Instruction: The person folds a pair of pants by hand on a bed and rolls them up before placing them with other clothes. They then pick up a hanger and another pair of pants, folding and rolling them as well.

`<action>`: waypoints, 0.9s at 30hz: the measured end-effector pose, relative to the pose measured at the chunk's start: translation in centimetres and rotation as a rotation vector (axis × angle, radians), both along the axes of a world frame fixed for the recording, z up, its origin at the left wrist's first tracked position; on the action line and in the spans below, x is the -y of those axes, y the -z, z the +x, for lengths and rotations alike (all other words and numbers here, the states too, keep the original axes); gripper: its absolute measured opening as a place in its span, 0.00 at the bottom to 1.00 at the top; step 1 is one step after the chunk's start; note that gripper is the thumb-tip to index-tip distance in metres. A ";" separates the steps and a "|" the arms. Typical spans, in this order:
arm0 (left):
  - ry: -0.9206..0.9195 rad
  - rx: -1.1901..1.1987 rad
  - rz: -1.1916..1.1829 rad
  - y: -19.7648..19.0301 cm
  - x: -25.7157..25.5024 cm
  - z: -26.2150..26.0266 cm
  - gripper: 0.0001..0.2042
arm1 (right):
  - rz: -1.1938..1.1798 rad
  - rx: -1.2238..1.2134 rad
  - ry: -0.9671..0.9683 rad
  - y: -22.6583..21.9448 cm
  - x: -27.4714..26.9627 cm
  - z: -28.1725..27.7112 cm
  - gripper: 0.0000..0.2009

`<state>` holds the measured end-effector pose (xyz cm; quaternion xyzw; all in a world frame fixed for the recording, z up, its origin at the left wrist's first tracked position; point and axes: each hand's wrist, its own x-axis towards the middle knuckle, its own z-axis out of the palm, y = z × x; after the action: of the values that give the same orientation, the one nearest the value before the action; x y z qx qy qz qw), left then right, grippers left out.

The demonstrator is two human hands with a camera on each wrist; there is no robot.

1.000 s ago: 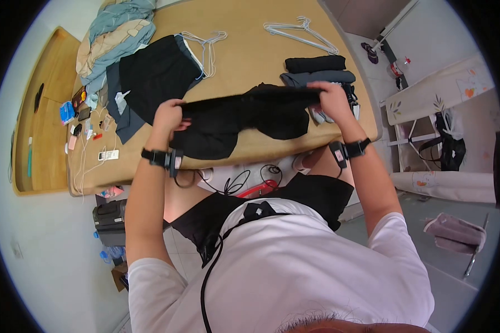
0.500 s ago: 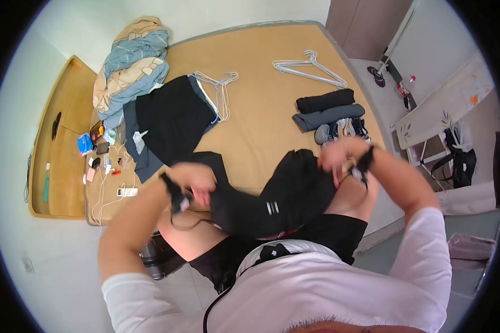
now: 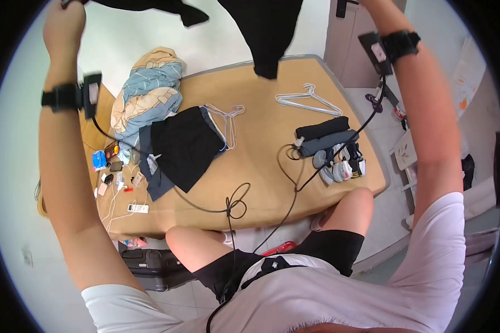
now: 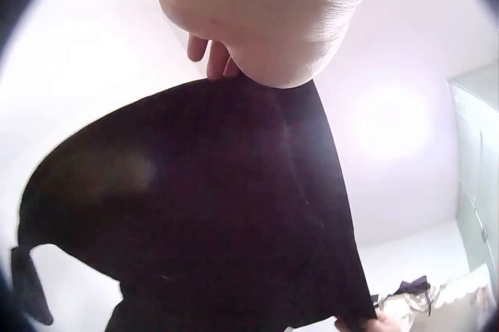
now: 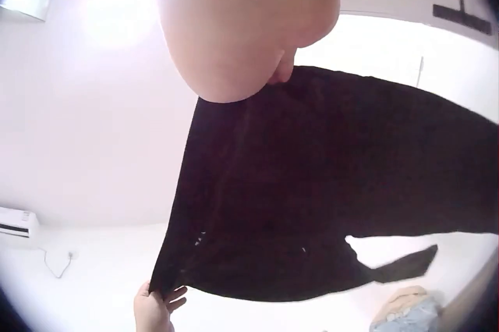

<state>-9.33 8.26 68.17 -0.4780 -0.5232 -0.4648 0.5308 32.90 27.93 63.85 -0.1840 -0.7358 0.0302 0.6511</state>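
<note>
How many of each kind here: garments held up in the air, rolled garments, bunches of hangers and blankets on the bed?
Black garment held up: 1
Rolled garments: 2
Hanger bunches: 2
Blanket: 1
Total: 6

The head view is evenly lit and fairly sharp across the tan wooden platform [image 3: 261, 139], with soft, faint shadows. A fisheye lens bends its straight edges and closes the picture in a black circular border. The raised left forearm [image 3: 61, 161] looks slightly smeared by motion. Both wrist views are badly overexposed: the pale wall and ceiling bleach to glaring white, with a bright hotspot behind the black fabric garment [image 4: 210, 223], which shows as a nearly featureless dark mass. The left hand [image 4: 265, 16] and right hand [image 5: 242, 24] sit close and out of focus.
</note>
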 end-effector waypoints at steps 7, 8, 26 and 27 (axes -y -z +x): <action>0.157 0.633 -0.599 20.3 5.0 2.9 0.23 | -0.244 0.315 0.260 17.9 0.9 2.0 0.21; 0.193 0.727 -0.638 23.7 5.7 4.2 0.23 | -0.386 0.346 0.245 21.3 1.8 2.0 0.23; 0.496 1.896 -0.665 71.5 13.9 11.7 0.25 | -1.804 0.193 0.000 65.0 17.4 4.2 0.19; 0.498 2.054 -0.541 70.6 13.9 12.4 0.22 | -1.908 0.170 -0.038 65.7 18.9 3.5 0.19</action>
<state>3.05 -5.67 -2.45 -0.0551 -0.6904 -0.6062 -0.3910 36.38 9.00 -1.83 -0.6266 -0.4489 0.6138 0.1707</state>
